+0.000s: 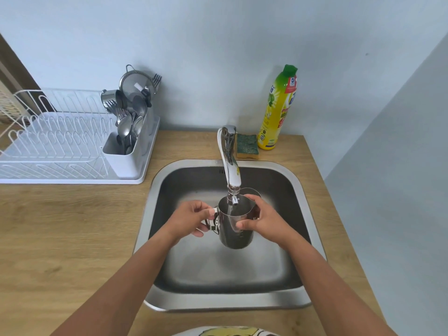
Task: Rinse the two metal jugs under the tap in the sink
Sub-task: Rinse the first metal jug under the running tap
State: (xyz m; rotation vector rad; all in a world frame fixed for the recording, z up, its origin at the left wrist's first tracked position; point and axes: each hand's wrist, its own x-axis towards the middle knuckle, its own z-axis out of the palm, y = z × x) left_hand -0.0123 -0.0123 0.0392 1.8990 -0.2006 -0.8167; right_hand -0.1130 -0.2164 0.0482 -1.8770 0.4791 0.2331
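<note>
Our left hand (pixel 192 218) is closed around the handle of a metal jug (pixel 236 226), at the jug's nine o'clock, while our right hand (pixel 260 218) wraps fingers and thumb around the body and rim at its three o'clock. We hold the jug over the middle of the sink (pixel 155 202), its long axis nearly upright with the mouth tipped slightly toward us, and the tap (pixel 231 170) comes in from twelve o'clock so that its nozzle sits just above the open mouth. A thin stream seems to run into it. Behind the right hand, at about one o'clock, a second rim shows, probably the other jug. We judge the next tilt will pivot on the handle side, so the left hand leads.
</note>
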